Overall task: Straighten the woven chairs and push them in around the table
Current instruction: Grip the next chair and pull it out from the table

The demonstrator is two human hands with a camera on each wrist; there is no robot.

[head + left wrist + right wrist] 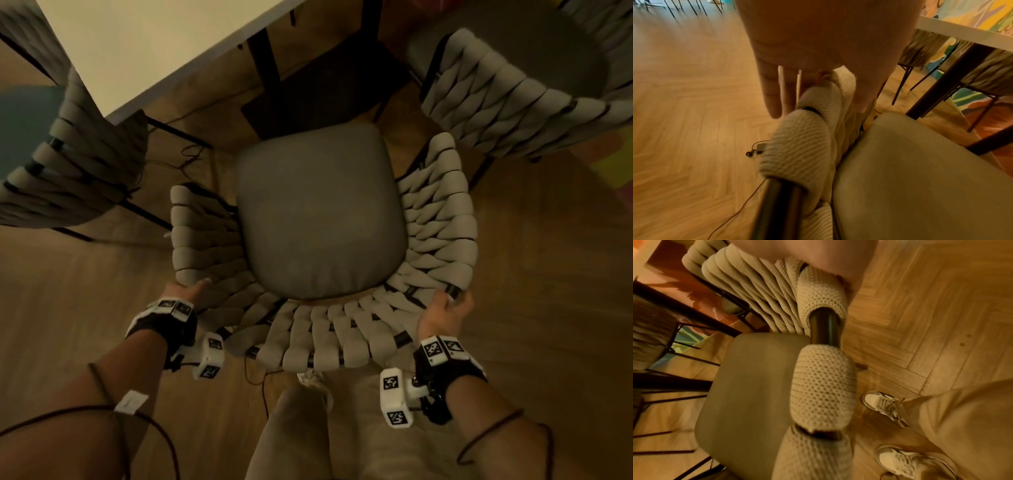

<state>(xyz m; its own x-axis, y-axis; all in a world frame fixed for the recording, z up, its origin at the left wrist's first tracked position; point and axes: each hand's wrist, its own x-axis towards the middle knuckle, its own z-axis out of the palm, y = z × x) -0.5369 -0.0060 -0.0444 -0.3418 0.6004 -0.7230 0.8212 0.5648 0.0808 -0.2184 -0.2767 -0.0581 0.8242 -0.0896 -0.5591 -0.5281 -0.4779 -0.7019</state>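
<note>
A woven chair (318, 212) with a grey seat cushion and a curved back of thick cream straps stands just short of the white table (154, 44), facing it. My left hand (191, 289) lies on the left end of the back rim. Its fingers (772, 97) are straight down the outside and the thumb is on the inner side of the woven rim (797, 142). My right hand (448, 305) grips the right end of the rim near a bare black tube (824, 327); its fingertips are hidden in the right wrist view.
A second woven chair (68, 171) sits at the left by the table corner and a third (513, 102) at the upper right. Black table legs (267, 58) stand ahead. Thin cables (185, 154) lie on the wood floor. My legs and shoes (879, 402) are right behind the chair.
</note>
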